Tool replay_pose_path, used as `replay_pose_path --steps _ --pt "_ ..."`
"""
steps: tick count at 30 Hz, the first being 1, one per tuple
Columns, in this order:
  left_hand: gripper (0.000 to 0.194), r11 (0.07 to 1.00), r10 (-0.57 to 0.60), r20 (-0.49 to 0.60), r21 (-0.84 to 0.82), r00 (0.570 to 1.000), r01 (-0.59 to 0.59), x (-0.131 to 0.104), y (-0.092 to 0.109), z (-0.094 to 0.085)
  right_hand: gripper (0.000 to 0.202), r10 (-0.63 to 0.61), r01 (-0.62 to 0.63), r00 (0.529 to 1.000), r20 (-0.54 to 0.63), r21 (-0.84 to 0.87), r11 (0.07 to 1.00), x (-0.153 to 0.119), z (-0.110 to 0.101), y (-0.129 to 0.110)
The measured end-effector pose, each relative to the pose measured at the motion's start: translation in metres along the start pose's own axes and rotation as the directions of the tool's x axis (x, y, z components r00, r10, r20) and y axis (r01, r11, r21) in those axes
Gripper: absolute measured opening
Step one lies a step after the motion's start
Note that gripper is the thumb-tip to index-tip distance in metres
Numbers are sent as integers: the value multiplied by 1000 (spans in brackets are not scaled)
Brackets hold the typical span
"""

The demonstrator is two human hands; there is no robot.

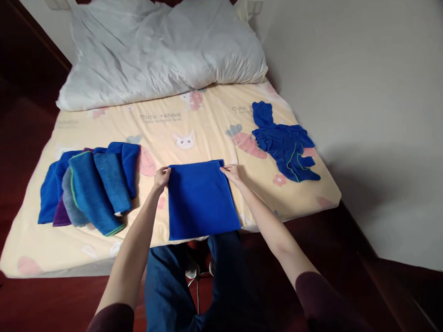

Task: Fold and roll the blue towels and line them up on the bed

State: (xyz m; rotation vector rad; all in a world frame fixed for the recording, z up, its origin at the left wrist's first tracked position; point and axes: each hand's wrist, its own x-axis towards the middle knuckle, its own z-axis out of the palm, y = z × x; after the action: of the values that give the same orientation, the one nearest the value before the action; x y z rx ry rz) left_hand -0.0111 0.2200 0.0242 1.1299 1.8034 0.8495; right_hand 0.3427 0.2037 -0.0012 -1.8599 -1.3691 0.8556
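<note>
Your left hand [162,177] pinches the far left corner of the folded blue towel [203,200], thumb against fingers, and your right hand [230,172] pinches its far right corner in the same way. The towel lies flat in front of you, at the near edge of the bed, on a cream sheet [205,128] printed with rabbits and carrots. To your left, an overlapping row of folded towels [96,185] in blues, grey-blue and purple rests on the sheet, one edged in green. To your right sits a crumpled blue heap [278,140] with green edging; you can't quite tell how many cloths it holds. A pale quilt [166,47] lies bunched across the far end.
</note>
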Motion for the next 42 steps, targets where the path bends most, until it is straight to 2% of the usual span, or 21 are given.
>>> replay_pose_path --steps 3,6,15,21,24,28,33,38,42 --pt "41 998 48 -15 31 999 -47 18 1 9 31 32 -35 998 -51 -60 998 23 6 1" --pt "34 990 98 -23 99 995 -95 27 2 15 23 -6 0 999 -51 -112 994 33 6 3" --pt "25 926 198 -78 342 977 -161 30 13 28 17 -4 -14 994 -108 -166 986 46 3 11" --pt "25 812 364 44 475 930 -340 34 12 21 16 -40 34 999 -22 -230 973 52 6 3" --pt "24 774 329 155 521 931 -360 44 14 11 22 -65 75 997 48 -252 965 57 2 -4" --pt "13 799 248 252 493 935 -345 58 17 0 8 -73 117 986 153 -300 947 65 -4 -9" --pt "6 830 280 228 431 932 -355 64 14 -3 9 -96 151 973 209 -264 953 69 -4 -9" --pt "13 808 276 216 476 937 -347 66 7 -2 18 -12 87 962 272 -265 960 78 -1 -9" --pt "20 805 267 203 489 942 -334 67 7 -5 25 -76 140 973 220 -293 946 87 -6 -16"
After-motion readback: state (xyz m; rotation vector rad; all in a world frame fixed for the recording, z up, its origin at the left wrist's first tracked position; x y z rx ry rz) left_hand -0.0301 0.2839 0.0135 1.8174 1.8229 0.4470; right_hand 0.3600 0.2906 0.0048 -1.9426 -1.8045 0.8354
